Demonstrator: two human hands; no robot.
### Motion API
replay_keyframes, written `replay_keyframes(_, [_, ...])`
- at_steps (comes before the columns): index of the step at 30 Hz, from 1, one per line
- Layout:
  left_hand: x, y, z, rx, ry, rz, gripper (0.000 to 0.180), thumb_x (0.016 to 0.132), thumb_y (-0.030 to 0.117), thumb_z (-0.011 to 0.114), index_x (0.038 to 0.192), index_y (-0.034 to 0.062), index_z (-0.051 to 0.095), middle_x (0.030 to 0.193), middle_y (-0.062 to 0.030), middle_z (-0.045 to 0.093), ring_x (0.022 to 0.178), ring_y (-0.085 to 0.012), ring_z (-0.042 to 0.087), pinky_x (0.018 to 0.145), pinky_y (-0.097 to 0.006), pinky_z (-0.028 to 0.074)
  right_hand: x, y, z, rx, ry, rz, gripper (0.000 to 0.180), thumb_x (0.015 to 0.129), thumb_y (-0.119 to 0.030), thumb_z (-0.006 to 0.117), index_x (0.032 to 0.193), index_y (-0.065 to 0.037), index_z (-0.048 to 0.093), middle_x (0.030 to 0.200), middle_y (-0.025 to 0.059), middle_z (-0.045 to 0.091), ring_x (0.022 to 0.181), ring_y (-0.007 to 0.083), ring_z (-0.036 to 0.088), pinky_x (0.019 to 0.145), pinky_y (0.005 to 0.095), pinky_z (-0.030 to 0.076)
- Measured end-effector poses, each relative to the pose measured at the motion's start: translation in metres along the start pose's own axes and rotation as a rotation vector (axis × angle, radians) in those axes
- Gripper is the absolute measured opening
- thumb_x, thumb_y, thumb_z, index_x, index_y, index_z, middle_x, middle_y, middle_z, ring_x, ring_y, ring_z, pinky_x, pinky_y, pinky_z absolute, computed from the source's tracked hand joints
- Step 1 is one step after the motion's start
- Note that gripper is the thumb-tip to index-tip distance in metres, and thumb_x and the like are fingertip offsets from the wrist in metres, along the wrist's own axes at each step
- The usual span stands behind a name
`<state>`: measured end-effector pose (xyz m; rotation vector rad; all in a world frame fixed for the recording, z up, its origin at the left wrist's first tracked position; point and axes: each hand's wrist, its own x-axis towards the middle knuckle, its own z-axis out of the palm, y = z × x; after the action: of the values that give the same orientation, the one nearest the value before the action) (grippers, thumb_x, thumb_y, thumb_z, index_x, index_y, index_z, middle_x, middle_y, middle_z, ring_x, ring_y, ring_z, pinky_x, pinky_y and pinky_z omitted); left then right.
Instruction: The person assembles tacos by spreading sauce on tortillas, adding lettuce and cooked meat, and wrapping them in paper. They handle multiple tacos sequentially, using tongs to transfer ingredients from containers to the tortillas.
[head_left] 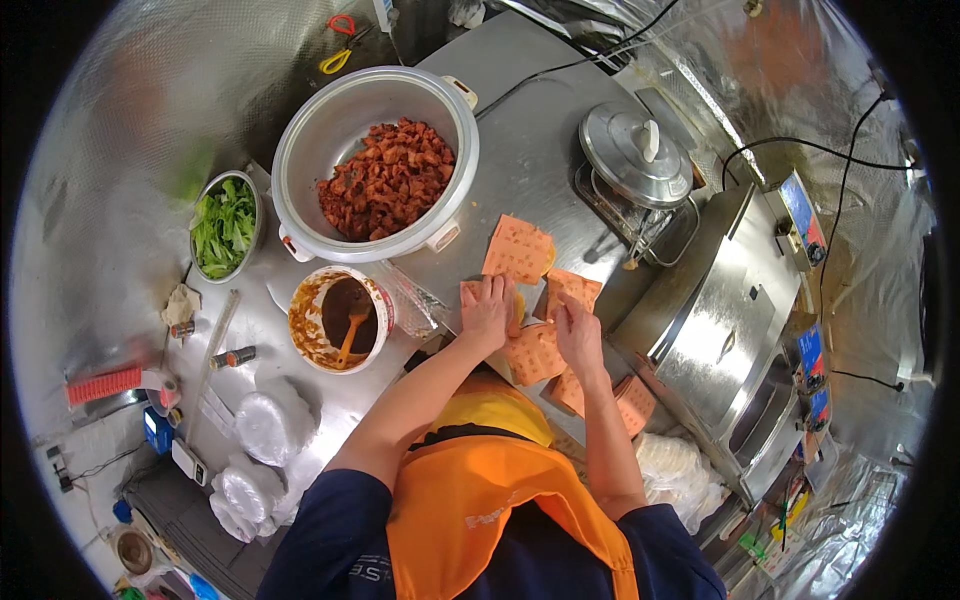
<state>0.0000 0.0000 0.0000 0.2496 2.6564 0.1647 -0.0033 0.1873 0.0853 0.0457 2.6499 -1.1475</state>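
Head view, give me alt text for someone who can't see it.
A person's left hand and right hand touch pink paper sleeves at a metal table. To the left sit a pot of reddish meat chunks, a bowl of greens and a bucket of sauce.

This is a kitchen, apparently a food stall's or shop's: steel counter (520, 90), large pot (318, 122) of chopped meat (390, 180), tub (384, 315) of sauce (336, 318), greens (224, 228), printed paper sleeves (517, 246), a lidded pan (625, 165) on a burner, steel equipment (705, 320) with dials (815, 253), foil-lined walls (100, 200) and an orange apron (470, 500).
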Motion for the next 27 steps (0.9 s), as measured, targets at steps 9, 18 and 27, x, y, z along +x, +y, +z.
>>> replay_keyframes(9, [-0.129, -0.038, -0.112, -1.037, 0.577, 0.134, 0.11, 0.066, 0.015, 0.093, 0.157, 0.0014, 0.032, 0.15, -0.022, 0.039, 0.142, -0.0424, 0.042, 0.117, -0.047, 0.042, 0.002, -0.119, -0.026, 0.269, -0.248, -0.195, 0.027, 0.102, -0.014, 0.069, 0.121, 0.005, 0.069, 0.109, 0.0105, 0.074, 0.093, 0.0148, 0.073, 0.076, 0.0275, 0.059])
replay_keyframes(18, [-0.267, -0.093, -0.081, -1.643, 0.932, -0.06, 0.124, 0.074, 0.0, 0.092, 0.165, 0.0089, 0.008, 0.149, -0.0141, 0.043, 0.126, -0.0238, 0.058, 0.102, -0.039, 0.056, -0.045, -0.246, 0.071, 0.371, -0.823, -0.593, 0.014, 0.103, -0.006, 0.064, 0.113, 0.0, 0.071, 0.093, 0.0125, 0.074, 0.082, 0.0154, 0.073, 0.073, 0.0301, 0.058])
replay_keyframes(27, [-0.32, -0.146, -0.057, -1.534, 0.974, -0.136, 0.127, 0.073, 0.006, 0.095, 0.167, 0.0081, 0.01, 0.153, -0.0086, 0.039, 0.135, -0.0195, 0.049, 0.114, -0.035, 0.043, 0.029, -0.225, 0.238, -0.708, -0.873, -1.217, 0.028, 0.087, -0.011, 0.068, 0.112, -0.016, 0.079, 0.098, 0.0161, 0.069, 0.09, 0.0385, 0.07, 0.08, 0.0489, 0.058])
